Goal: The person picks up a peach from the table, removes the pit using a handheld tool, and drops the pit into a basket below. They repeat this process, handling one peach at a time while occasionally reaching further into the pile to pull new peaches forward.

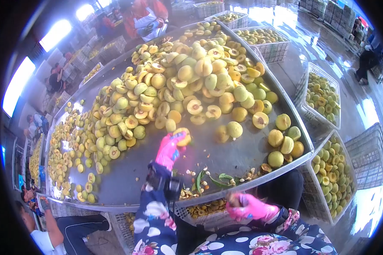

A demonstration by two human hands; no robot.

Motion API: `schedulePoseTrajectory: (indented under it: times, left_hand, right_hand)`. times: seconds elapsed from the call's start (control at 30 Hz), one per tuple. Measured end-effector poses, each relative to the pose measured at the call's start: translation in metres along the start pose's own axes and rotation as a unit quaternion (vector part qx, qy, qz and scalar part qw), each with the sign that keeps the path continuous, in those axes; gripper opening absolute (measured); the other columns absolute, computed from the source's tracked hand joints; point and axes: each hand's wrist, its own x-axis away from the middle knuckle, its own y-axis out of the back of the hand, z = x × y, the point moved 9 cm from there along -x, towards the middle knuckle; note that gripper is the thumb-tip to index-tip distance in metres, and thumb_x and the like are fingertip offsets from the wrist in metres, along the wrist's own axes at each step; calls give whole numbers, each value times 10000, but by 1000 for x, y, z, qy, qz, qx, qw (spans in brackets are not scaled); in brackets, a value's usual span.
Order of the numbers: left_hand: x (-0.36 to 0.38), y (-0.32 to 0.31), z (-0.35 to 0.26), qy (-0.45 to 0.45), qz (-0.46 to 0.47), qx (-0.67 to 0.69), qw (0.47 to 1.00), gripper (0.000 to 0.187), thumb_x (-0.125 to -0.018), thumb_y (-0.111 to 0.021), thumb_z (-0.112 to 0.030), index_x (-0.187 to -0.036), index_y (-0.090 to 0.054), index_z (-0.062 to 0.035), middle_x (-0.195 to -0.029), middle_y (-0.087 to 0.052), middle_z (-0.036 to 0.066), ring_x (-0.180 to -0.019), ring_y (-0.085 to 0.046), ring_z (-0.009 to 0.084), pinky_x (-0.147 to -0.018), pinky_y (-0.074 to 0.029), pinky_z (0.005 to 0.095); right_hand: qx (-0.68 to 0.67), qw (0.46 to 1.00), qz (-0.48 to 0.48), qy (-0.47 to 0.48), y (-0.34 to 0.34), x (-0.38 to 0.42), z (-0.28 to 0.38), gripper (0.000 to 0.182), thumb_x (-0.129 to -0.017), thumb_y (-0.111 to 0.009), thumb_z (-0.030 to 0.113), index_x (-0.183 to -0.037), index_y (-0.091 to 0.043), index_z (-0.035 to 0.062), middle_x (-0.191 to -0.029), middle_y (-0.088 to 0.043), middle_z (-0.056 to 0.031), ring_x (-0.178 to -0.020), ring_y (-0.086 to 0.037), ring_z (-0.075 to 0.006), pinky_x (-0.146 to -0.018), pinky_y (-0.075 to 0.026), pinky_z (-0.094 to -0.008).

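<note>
Halved yellow-green fruits (195,72) lie heaped on a large metal table (157,174). My left hand (170,148), in a pink glove, reaches over the table, its fingers closed on a fruit half (183,137) at the near edge of the heap. Just outside the table's near rim is my right hand (249,207), also pink-gloved, with curled fingers around a small brownish thing that I cannot make out. Between the hands, pits and green leaves (221,180) lie along the rim. Several fruits (285,144) sit in the right corner of the table.
Crates of fruit stand right of the table, one near (334,176) and one farther back (323,95). Below the near rim is another crate (206,209). A person (147,21) stands at the far side, and another person (51,229) sits at the lower left.
</note>
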Motion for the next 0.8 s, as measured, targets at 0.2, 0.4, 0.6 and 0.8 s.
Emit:
schedulePoseTrajectory:
  times: [0.2,0.4,0.6,0.8]
  left_hand:
    - [132,-74,32,7,116,71,991,312,-853,-609,-100,-1148,-535,-27,-1019,-623,80,-843,-623,145,-646,-519,264]
    - [185,-93,44,-62,43,37,996,310,-887,-547,-63,-1190,-507,-7,-1077,-607,93,-954,-596,167,-833,-486,264]
    - [194,-85,58,-93,81,99,987,298,-954,-436,-186,-1189,-506,-17,-1177,-548,110,-1057,-544,203,-878,-461,322]
    - [209,-79,56,-109,40,35,993,331,-981,-372,-214,-1191,-500,7,-1136,-551,123,-1041,-547,199,-872,-470,312]
  right_hand:
    - [64,982,-139,113,-4,-10,68,264,-839,-648,130,-1043,-526,16,-742,-572,-6,-554,-535,-59,-485,-428,-193]
    - [186,946,-199,175,-7,-15,63,304,-844,-642,192,-1062,-546,2,-745,-605,-29,-575,-539,-51,-502,-437,-217]
    - [345,885,-218,225,-19,-4,73,274,-829,-658,147,-1037,-566,-4,-831,-621,-22,-682,-523,-52,-616,-457,-235]
    - [369,883,-194,216,-14,-20,58,261,-767,-680,220,-843,-593,-14,-671,-588,-143,-593,-571,-214,-568,-442,-338]
